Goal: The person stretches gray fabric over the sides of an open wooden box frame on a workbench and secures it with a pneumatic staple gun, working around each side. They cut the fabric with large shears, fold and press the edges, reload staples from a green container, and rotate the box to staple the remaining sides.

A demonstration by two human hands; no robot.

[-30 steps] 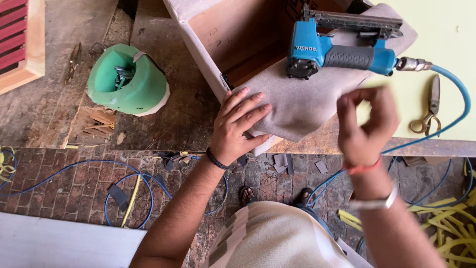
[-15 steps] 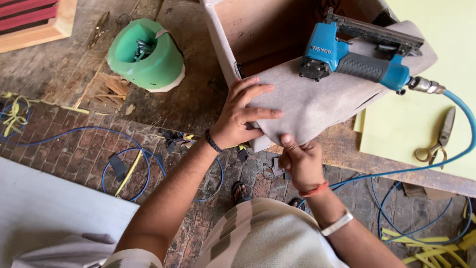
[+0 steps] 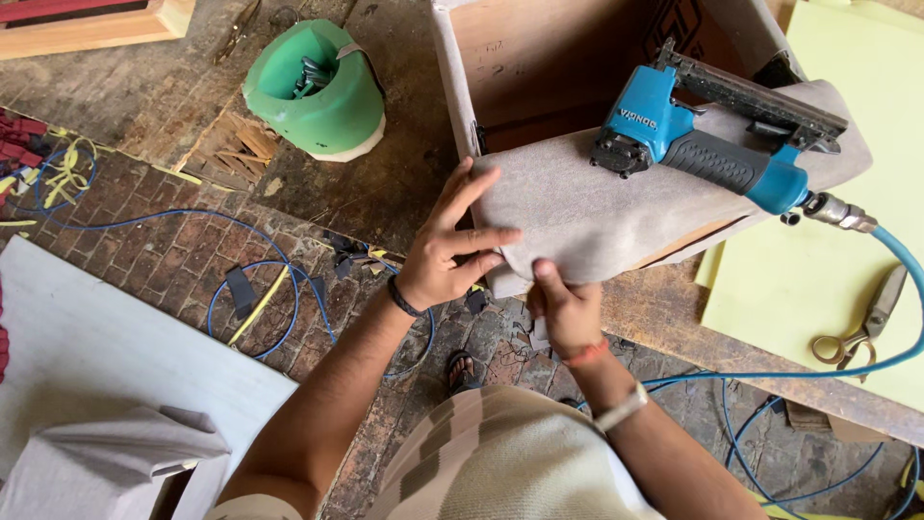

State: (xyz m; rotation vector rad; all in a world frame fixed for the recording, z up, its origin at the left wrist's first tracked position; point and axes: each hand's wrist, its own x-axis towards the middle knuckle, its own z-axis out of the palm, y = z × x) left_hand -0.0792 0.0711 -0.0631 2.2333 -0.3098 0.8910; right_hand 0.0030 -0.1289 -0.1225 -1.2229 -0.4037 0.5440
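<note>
Head view: left hand lies flat, fingers spread, on the grey fabric draped over the corner of a wooden frame, seemingly pinning it in place. Right hand pinches the fabric's lower edge between thumb and fingers, apparently drawing it under the frame's rim. A blue pneumatic stapler rests on the fabric, within reach, its hose trailing past scissors on yellow foam

Matt grey cloth drapes a bare wooden box on the rough, scuffed workbench, under a glossy blue plastic-and-metal stapler.
</note>
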